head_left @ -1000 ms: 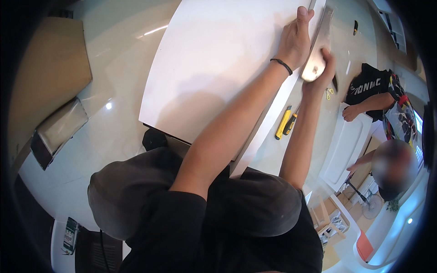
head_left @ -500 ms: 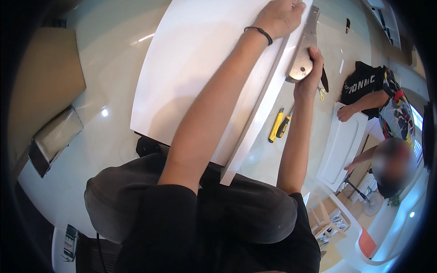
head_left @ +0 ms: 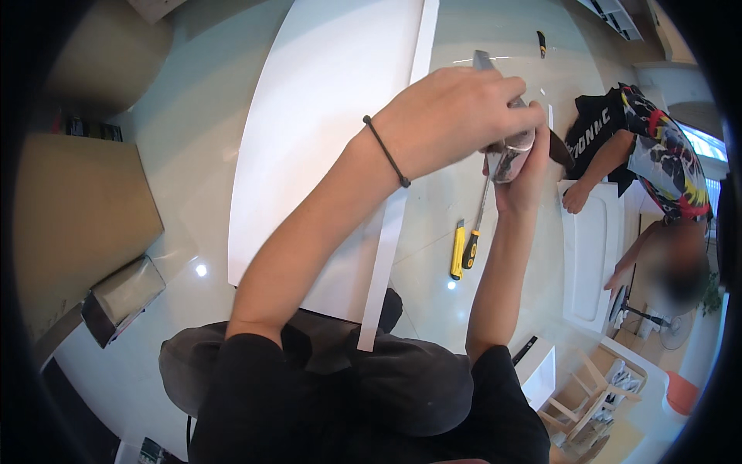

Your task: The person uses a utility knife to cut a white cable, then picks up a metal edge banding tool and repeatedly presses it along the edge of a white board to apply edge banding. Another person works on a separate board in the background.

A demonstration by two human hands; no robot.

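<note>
A metal hand plane [head_left: 512,161] is held up just right of a white panel, its end pointing toward me. My right hand [head_left: 528,174] grips it from below and the right side. Over its top and left side reaches my left hand [head_left: 464,116], the fingers bent onto the plane; they cover much of its body. A dark part of the plane sticks out to the right of my hands. The white panel [head_left: 325,100] leans against my legs, with a narrow raised white edge strip [head_left: 379,278] along its right side. My left forearm crosses above the panel.
On the floor lie a yellow utility knife [head_left: 457,251], a black-and-yellow screwdriver [head_left: 471,251] and a farther dark knife [head_left: 542,44]. At right, a co-worker [head_left: 668,155] leans over another white panel [head_left: 591,255]. A cardboard box [head_left: 85,209] stands at left.
My left hand has left the panel's edge and come right onto the hand plane. The plane, in my right hand, has turned end-on and moved away from the edge. My view has shifted.
</note>
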